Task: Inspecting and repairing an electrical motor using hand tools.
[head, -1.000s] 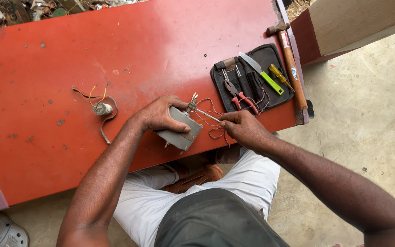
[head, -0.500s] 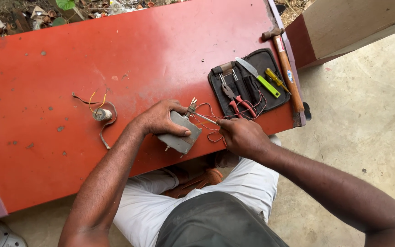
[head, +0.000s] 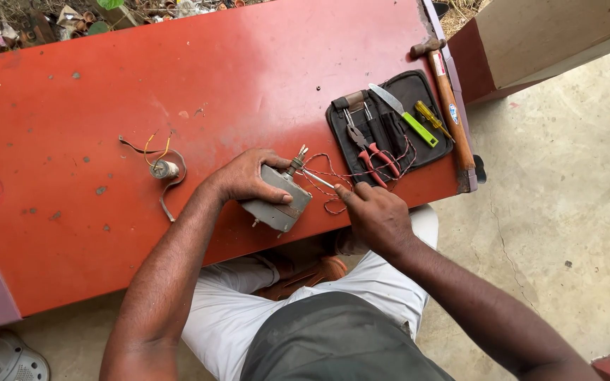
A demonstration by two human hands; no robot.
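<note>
The left hand (head: 248, 176) had its fingers curled over the top of a grey metal box (head: 277, 201), pinning it at the table's (head: 107, 85) near edge. The right hand (head: 375, 215) was closed around a thin metal tool (head: 317, 179), its tip at the small post (head: 296, 161) on the box's upper corner. Thin twisted wires (head: 333, 190) lay between the hands. At two o'clock from the box sat a black tool pouch (head: 418, 88) with red pliers (head: 372, 152), and a hammer (head: 450, 106) just beyond. At nine o'clock lay a small wired part (head: 164, 169).
</note>
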